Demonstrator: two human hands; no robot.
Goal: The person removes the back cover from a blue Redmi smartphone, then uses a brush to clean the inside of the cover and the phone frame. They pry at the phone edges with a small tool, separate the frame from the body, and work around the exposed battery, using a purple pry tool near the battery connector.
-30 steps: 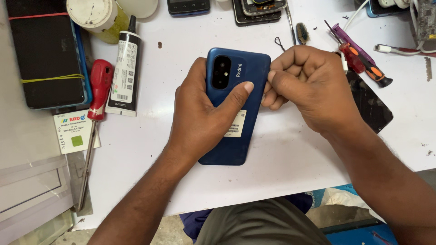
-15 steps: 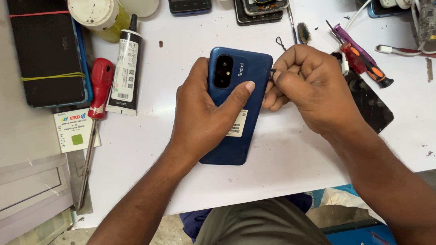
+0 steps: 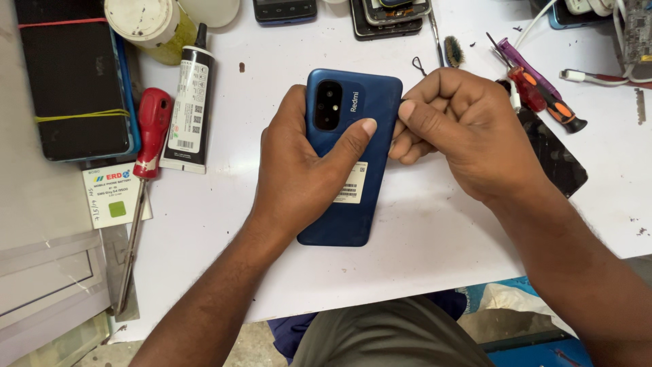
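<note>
Head view shows our left hand point(image 3: 299, 177) lying over a blue phone point(image 3: 350, 224), which rests back-up on the white bench point(image 3: 421, 238); our palm presses it down and our thumb reaches across its back below the camera block. Our right hand point(image 3: 468, 132) is curled tight against the phone's right edge, near its top corner, fingertips pinched together there. Whether they pinch something small we cannot tell, since the knuckles hide the spot. A white sticker on the phone's back shows just under our left thumb.

Just right of the phone, half hidden under our right hand and wrist, lies a dark glass panel point(image 3: 557, 160). Beyond that, up and to the right of the phone, lie two small screwdrivers, one purple point(image 3: 516, 58), one with a red and orange grip point(image 3: 547, 102). A small brush point(image 3: 453, 52) and a thin wire loop point(image 3: 420, 66) sit just above the phone's top right corner.

Left of the phone lies a black and white glue tube point(image 3: 190, 102), and beside it a red-handled screwdriver point(image 3: 146, 170) crossing a white card point(image 3: 117, 194). Farther left sits a black box point(image 3: 71, 81) bound with rubber bands. Above the phone, at the bench's far edge, lie other phones point(image 3: 285, 10), partly cut off.
</note>
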